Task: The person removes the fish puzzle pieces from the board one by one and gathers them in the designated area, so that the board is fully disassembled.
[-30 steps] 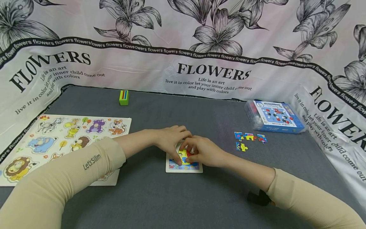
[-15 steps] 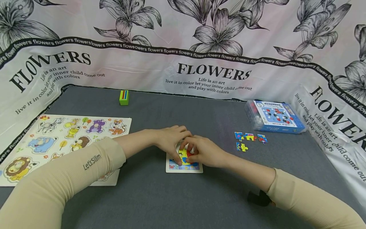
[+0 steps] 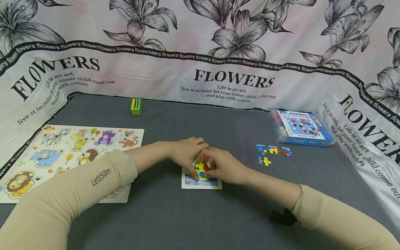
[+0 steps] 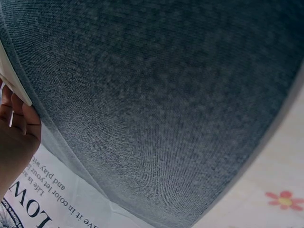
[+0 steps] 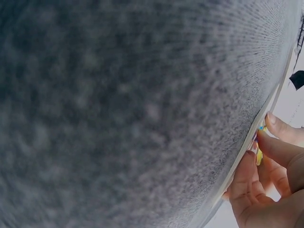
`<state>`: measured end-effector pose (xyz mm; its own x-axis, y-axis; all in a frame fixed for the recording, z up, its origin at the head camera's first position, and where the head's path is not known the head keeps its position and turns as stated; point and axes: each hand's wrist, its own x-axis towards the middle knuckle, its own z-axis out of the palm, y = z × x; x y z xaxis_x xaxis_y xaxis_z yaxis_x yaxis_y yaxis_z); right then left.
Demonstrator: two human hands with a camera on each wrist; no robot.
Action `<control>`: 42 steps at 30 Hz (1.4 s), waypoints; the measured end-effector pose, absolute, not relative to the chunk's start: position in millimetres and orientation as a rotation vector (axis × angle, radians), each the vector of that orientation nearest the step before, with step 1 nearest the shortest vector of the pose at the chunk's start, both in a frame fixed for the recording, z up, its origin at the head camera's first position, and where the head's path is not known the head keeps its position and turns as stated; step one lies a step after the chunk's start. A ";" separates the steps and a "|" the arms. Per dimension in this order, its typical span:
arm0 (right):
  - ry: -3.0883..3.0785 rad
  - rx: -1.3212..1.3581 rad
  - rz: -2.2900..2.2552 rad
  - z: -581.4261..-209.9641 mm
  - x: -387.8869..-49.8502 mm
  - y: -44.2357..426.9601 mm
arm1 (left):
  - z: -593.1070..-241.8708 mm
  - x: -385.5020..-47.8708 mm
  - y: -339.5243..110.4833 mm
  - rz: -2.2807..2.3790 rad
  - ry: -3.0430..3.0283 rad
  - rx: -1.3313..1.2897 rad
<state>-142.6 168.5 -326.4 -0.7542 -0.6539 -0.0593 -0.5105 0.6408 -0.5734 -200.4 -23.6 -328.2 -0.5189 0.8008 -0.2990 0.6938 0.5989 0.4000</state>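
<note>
Puzzle [image 3: 201,187] just below frame centre, upper part hidden by the hands | pale rim, yellow, red and blue picture | left hand [image 3: 186,153] curled, gripping its edge | right hand [image 3: 226,166] bent over its right side; whether it pinches a piece, cannot tell

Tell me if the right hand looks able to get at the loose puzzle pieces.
Likely yes: nothing visible stands between the right hand and the loose puzzle pieces, though that hand is occupied over the puzzle board.
</note>
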 end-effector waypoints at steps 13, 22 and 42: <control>2.520 -0.728 -1.033 -325.4 -147.4 171.2 | -328.4 -200.3 -23.4 0.331 2.367 1.156; 2.406 -0.541 -1.155 -314.7 -154.2 189.5 | -329.1 -201.4 -22.7 0.309 2.381 1.171; 2.441 -0.359 -1.243 -310.4 -162.2 279.6 | -331.1 -199.7 -23.3 0.335 2.399 1.194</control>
